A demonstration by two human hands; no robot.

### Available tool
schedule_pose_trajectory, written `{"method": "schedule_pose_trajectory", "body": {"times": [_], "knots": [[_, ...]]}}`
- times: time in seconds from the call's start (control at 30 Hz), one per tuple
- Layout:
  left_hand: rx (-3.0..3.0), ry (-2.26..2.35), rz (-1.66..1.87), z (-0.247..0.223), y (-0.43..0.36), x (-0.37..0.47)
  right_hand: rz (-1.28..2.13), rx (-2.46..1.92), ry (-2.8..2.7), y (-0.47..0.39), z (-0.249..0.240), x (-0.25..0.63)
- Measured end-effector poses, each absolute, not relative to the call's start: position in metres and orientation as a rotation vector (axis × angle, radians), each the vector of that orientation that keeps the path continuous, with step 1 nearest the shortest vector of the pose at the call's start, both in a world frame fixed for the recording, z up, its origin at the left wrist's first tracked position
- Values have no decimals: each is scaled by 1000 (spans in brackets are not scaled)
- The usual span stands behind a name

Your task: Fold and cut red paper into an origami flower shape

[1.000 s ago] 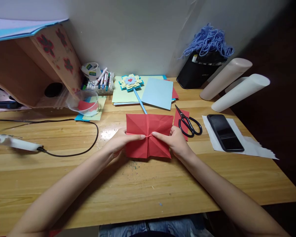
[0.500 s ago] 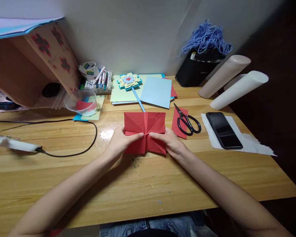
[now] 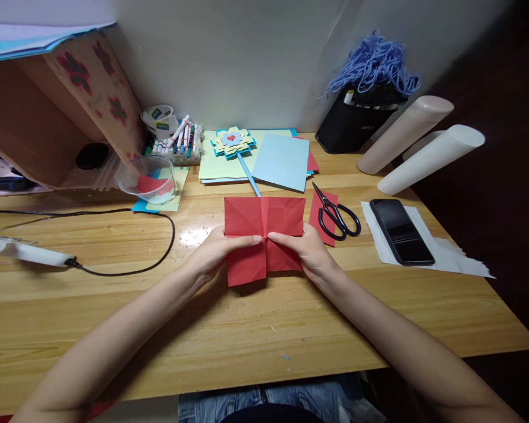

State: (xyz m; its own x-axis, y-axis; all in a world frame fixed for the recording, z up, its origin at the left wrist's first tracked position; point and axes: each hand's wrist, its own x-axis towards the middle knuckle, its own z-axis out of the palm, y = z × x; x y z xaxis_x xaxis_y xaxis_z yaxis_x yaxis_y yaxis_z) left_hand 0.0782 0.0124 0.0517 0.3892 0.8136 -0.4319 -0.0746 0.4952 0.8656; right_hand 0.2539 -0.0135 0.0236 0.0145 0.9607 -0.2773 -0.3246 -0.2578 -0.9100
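Note:
A creased red paper (image 3: pixel 247 258) is held up over the middle of the wooden table, its folds meeting at the centre. My left hand (image 3: pixel 218 249) grips its left side, thumb pressed near the centre and the other fingers behind. From the right, my right hand (image 3: pixel 311 247) grips it the same way, and the two thumb tips nearly meet. Behind the paper, a blue stick (image 3: pixel 249 175) carries a layered paper flower (image 3: pixel 233 142) with a red heart. Black-handled scissors (image 3: pixel 337 216) lie on a smaller red paper (image 3: pixel 317 214) to the right.
A phone (image 3: pixel 401 232) rests on white paper (image 3: pixel 456 258) at the right, near two white tubes (image 3: pixel 432 158). Coloured sheets (image 3: pixel 282 161), markers (image 3: pixel 187 138) and a black holder (image 3: pixel 357 123) stand behind. At left are a plastic bowl (image 3: pixel 146 182), a cable (image 3: pixel 171 235) and a cardboard box (image 3: pixel 92 106).
The red paper is spread wider and flatter, with its lower left part reaching further down. Both hands have shifted slightly to the right, still gripping it. The view has moved a little.

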Motion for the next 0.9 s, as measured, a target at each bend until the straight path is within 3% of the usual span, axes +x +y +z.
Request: {"method": "schedule_pose_trajectory", "body": {"times": [0.33,0.63,0.7,0.9], "knots": [[1016,958,652,53,18,73,1420,-1269,-818,-16,32,252],[777,1033,785,51,23,73,1841,-957,-448,-2,19,263],[687,1024,868,52,23,74,1808,-911,-419,-4,12,261],[751,944,1010,53,16,81,1906,-691,-754,-19,13,244]]}}
